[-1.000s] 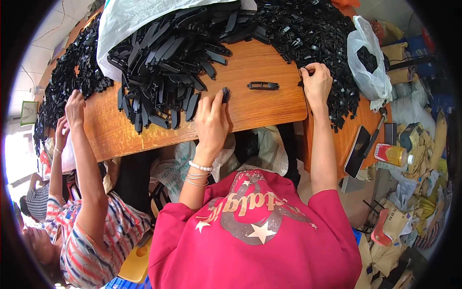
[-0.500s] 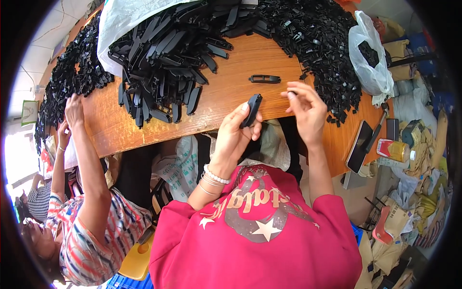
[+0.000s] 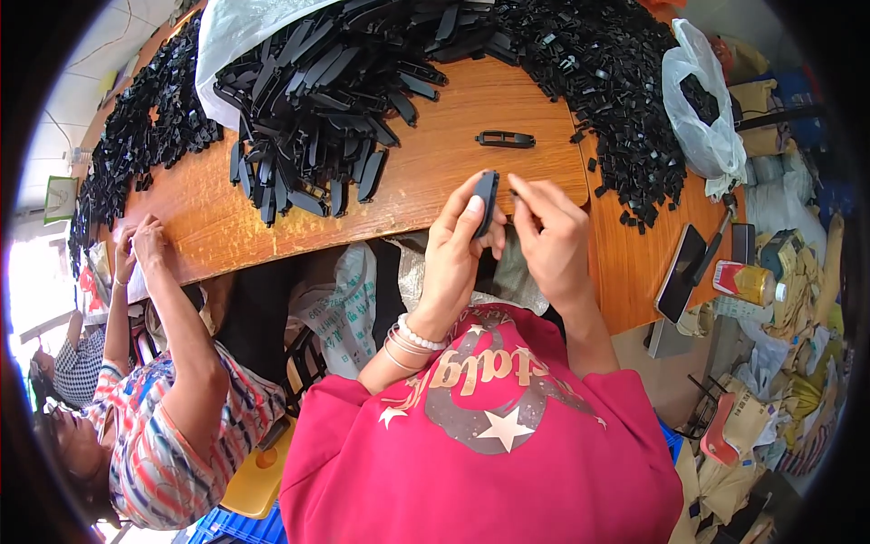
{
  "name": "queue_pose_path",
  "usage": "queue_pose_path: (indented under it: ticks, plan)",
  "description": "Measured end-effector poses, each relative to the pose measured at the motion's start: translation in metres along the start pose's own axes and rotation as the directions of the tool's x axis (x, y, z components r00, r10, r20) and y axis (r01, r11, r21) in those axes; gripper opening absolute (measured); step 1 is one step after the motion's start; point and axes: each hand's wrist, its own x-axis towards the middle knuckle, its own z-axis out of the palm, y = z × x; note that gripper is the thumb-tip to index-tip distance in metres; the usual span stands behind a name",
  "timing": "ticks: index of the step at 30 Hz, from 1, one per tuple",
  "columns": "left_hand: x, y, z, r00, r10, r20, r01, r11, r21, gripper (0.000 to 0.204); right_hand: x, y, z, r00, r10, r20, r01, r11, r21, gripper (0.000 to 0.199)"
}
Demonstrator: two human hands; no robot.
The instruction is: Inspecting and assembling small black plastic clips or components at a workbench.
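Note:
My left hand [image 3: 453, 240] grips a long, curved black plastic part [image 3: 487, 205], held tilted upright with the thumb on its face. Close on its right, my right hand [image 3: 555, 243] is closed in a pinch. A small black plastic piece [image 3: 514, 192] shows at those fingertips, too small to make out its shape. Whether it touches the long part, I cannot tell. Beyond both hands, a similar long black part [image 3: 506, 140] lies alone on the wooden table [image 3: 435, 127], its hollow side showing.
A heap of long black parts [image 3: 317, 109] spills from a white sack [image 3: 220, 68]. Small black pieces [image 3: 625, 118] are piled at right, beside a plastic bag [image 3: 698, 100]. A phone [image 3: 680, 272] and a bottle [image 3: 745, 282] are at the right. Another person's hands [image 3: 143, 245] work at left.
My right hand has moved left and down toward the long part, its fingers curling into a tighter pinch. The left hand has shifted slightly right, still holding the part.

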Motion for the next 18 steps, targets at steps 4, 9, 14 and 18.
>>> queue_pose_path:
  ticks: [4, 9, 14, 18]
  plan:
    - [0.002, -0.004, -0.001, 0.999, 0.052, 0.014, -0.053, 0.977, 0.207, 0.041, -0.004, -0.015, -0.004, 0.996, -0.061, 0.069, 0.057, 0.996, 0.067, 0.023]
    - [-0.002, -0.001, -0.004, 0.994, -0.043, 0.101, 0.045, 0.999, -0.026, 0.038, -0.011, -0.007, -0.008, 1.0, 0.027, 0.001, -0.027, 0.976, 0.218, 0.021]
    - [-0.006, 0.003, 0.002, 0.99, -0.064, 0.129, 0.078, 0.991, -0.106, 0.04, -0.001, -0.01, -0.009, 0.995, -0.023, -0.094, 0.022, 1.0, -0.012, 0.016]
    - [-0.006, 0.002, -0.004, 0.979, 0.014, 0.202, -0.051, 0.983, 0.178, 0.044, -0.001, -0.01, -0.003, 0.987, -0.103, -0.126, 0.087, 0.988, -0.125, 0.015]
